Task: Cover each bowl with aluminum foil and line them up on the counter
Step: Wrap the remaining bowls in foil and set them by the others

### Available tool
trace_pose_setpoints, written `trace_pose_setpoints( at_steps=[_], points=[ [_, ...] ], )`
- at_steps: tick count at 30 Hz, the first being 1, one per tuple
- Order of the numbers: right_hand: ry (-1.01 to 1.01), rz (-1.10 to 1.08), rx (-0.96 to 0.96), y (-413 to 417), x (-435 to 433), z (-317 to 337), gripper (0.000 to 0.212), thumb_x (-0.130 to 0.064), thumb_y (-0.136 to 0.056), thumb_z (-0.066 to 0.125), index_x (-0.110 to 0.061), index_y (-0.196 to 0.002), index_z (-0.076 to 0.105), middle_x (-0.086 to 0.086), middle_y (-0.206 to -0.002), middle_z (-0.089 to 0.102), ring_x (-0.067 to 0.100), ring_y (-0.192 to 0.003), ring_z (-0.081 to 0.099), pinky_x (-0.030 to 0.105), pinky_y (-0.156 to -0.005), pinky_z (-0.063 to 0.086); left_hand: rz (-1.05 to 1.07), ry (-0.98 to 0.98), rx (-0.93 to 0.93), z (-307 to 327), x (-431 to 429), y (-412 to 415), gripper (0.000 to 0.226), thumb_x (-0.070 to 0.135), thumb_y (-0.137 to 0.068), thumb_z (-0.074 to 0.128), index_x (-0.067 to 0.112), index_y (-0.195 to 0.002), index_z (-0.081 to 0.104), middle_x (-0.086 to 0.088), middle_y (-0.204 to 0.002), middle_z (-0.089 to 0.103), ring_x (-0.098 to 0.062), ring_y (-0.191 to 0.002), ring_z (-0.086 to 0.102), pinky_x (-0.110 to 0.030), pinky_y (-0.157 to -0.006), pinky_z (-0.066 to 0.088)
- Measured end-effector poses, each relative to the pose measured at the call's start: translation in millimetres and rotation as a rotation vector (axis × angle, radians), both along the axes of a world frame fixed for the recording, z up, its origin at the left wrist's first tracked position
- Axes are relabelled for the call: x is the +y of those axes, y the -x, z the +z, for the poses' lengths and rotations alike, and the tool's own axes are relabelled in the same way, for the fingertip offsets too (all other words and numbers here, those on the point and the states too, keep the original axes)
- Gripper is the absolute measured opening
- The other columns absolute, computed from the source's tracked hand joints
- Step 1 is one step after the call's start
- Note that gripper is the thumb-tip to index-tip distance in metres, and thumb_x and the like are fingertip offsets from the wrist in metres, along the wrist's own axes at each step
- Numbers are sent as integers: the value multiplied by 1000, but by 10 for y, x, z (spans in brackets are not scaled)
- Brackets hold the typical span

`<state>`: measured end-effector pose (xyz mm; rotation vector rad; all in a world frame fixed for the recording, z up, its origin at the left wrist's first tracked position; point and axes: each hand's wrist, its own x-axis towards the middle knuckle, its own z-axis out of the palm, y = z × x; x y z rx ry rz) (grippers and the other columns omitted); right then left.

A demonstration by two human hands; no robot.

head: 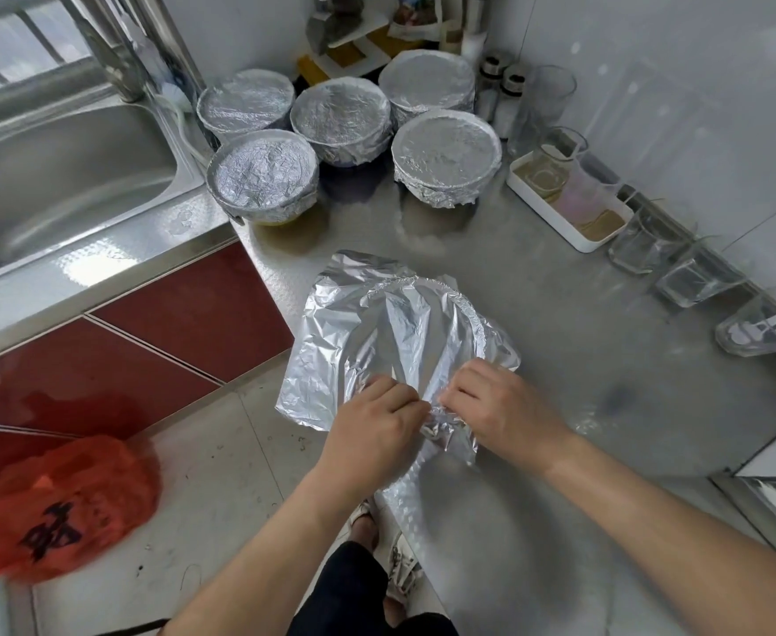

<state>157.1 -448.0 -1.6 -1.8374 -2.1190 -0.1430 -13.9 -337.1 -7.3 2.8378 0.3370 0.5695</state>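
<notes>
Foil (400,323) lies loosely over a round rim (the bowl beneath is hidden) at the near edge of the desk (583,314), its left flap overhanging. The left hand (374,426) pinches the crumpled near hem; just beside it the right hand (498,406) pinches the same hem. Further back, five wrapped bowls (340,119) stand clustered, with a white tray (547,213) and glasses (638,245) to their right
</notes>
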Motion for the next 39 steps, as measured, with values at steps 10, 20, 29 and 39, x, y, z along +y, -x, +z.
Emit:
trace_pose_setpoints(
  at_steps=[10, 20, 29, 39],
  points=[
    [33, 77, -60, -382, -31, 98, 18, 2, -83, 53, -12, -82, 63, 4, -88, 60, 25, -90, 59, 34, -68, 48, 4, 128, 190, 158, 101, -20, 37, 35, -100, 42, 18, -125, 64, -2, -130, 61, -25, -125, 52, -39, -104, 43],
    [136, -103, 232, -25, -89, 22, 33, -27, -94, 49, -10, -112, 70, 5, -124, 65, 22, -118, 58, 40, -105, 41, -24, 135, 221, 91, 231, 167, 39, 42, -101, 41, 20, -123, 65, 1, -135, 59, -21, -130, 50, -43, -107, 42],
    [-23, -40, 171, 56, -51, -22, 5, -7, -86, 69, -10, -90, 69, 1, -92, 63, 22, -89, 58, 35, -72, 52, -51, 73, 81, 69, 270, 200, 24, 36, -94, 60, 20, -104, 75, 5, -107, 69, -14, -104, 61, -24, -84, 51],
    [-25, -53, 22, 5, -8, 17, 23, 11, -69, 68, -11, -73, 62, 4, -73, 53, 25, -71, 51, 29, -70, 35, -11, 25, 20, 77, 116, 43, 22, 24, -92, 56, 15, -85, 75, 5, -83, 65, -16, -79, 60, -30, -61, 52]
  ],
)
